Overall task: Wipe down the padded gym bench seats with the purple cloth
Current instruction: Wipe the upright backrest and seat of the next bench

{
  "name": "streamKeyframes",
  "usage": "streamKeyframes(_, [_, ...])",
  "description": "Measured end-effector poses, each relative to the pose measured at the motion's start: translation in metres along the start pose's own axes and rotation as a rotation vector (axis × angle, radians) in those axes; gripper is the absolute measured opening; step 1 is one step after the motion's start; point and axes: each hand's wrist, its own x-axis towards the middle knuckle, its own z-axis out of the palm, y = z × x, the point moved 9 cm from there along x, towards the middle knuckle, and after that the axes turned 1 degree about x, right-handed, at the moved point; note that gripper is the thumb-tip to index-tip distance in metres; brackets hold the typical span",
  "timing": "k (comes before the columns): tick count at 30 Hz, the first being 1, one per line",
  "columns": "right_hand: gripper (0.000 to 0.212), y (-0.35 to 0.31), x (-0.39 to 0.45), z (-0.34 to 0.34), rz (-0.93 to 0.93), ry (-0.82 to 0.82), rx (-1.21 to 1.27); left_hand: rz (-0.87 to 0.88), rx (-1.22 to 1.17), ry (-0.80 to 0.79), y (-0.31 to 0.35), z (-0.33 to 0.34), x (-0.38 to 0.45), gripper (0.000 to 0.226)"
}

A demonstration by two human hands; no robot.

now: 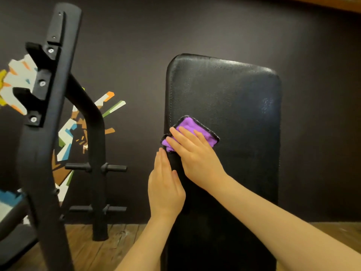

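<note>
A black padded bench back (230,98) rises upright in the middle of the view, its top edge rounded. A folded purple cloth (192,127) with dark trim lies flat against the pad near its left edge. My right hand (195,155) presses on the cloth with straight fingers spread over it. My left hand (166,184) lies flat along the pad's left side edge, fingers straight and pointing up, just below the cloth. A faint smeared patch shows on the pad's upper right.
A black steel rack upright (48,114) with bar hooks stands close at the left. Behind it a curved black post (97,153) carries short weight pegs. A dark wall with a colourful mural is behind. Wooden floor (93,249) shows below.
</note>
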Motion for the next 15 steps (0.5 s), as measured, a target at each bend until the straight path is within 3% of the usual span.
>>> streamKeyframes(5, [0.064,-0.002,-0.012,-0.001,-0.103,-0.064,-0.031,-0.005,0.006,-0.017,0.0,0.0,0.0,0.061])
streamKeyframes(9, [0.067,0.016,-0.04,0.0,-0.171,-0.128,-0.075,0.009,0.036,-0.03,0.004,-0.001,-0.001,0.063])
streamKeyframes(15, [0.062,0.085,-0.098,-0.017,-0.038,-0.182,-0.105,-0.021,0.025,-0.049,0.003,-0.001,-0.001,0.065])
